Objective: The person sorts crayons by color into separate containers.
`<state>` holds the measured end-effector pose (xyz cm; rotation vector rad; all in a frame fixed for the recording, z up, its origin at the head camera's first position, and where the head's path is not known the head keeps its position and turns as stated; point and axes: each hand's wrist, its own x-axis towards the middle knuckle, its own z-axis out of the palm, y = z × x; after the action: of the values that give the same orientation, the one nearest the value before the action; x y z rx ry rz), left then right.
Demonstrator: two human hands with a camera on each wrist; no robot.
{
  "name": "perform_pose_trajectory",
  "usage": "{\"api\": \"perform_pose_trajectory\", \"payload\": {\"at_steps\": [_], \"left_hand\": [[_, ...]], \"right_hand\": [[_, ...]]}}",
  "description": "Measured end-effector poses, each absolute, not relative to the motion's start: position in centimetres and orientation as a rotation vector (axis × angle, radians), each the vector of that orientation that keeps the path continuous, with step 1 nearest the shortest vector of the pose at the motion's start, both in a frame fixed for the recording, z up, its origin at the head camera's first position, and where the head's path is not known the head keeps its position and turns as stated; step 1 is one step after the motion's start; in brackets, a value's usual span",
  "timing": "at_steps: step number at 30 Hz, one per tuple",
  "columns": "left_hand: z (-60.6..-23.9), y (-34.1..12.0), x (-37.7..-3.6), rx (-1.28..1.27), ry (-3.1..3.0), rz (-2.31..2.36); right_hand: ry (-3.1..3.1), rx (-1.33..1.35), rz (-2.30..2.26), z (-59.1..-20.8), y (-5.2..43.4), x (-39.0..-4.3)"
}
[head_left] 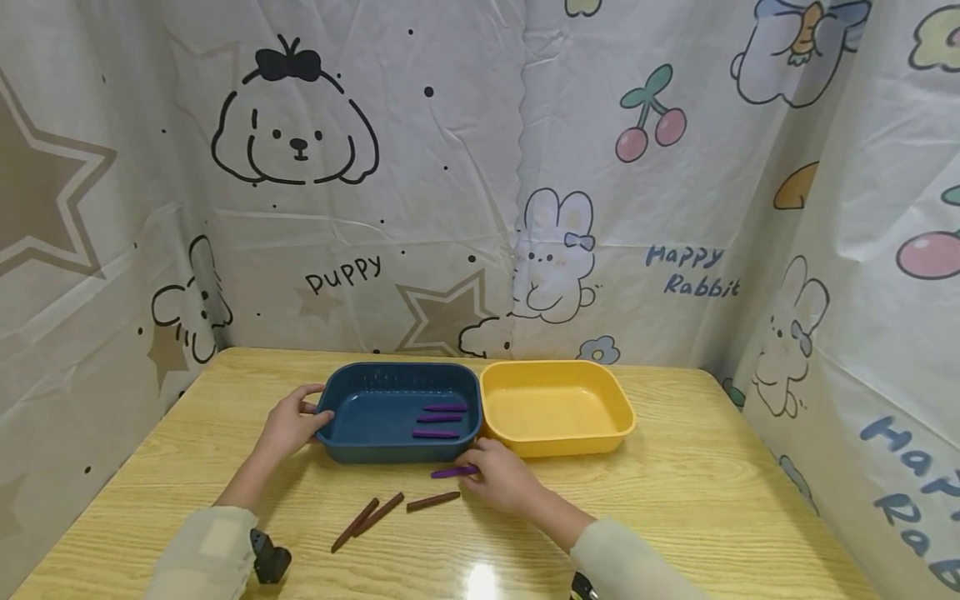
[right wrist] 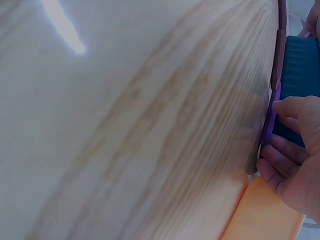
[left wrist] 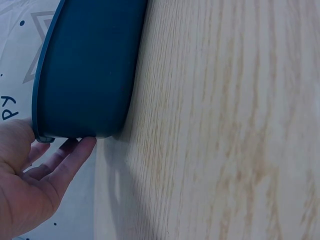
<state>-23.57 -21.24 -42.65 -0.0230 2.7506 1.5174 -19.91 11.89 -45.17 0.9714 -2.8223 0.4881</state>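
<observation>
While the left hand [head_left: 288,423] clasps the left end of the blue tray [head_left: 375,446] — thumb over the rim, fingers lying fairly straight against the outer wall — the right hand [head_left: 501,477] pinches one end of a purple stick [head_left: 452,472] lying on the wooden table [head_left: 712,492], just in front of the tray's near wall. From the right wrist view, the fingertips [right wrist: 287,107] close narrowly on the stick beside the blue wall. Three more purple sticks [head_left: 438,420] lie inside the blue tray. The yellow tray [head_left: 555,450] sits touching it on the right. Three brown sticks [head_left: 390,511] lie on the table — near the right hand, untouched.
</observation>
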Motion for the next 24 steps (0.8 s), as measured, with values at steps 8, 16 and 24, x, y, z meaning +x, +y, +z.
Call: {"api": "perform_pose_trajectory", "payload": {"at_steps": [8, 16, 24], "left_hand": [[-42.64, -21.22, -23.6, -0.03, 2.753, 1.506], [-42.67, -21.22, -23.6, -0.04, 2.752, 1.511], [-42.68, -21.22, -23.59, -0.036, 2.753, 1.515]], "right_hand": [[-2.833, 0.978, 0.432, -45.57, 11.61, -19.99], [-2.806, 0.991, 0.434, -45.74, 11.5, -20.16], [-2.795, 1.0, 0.485, -45.41, 11.77, -19.96]]}}
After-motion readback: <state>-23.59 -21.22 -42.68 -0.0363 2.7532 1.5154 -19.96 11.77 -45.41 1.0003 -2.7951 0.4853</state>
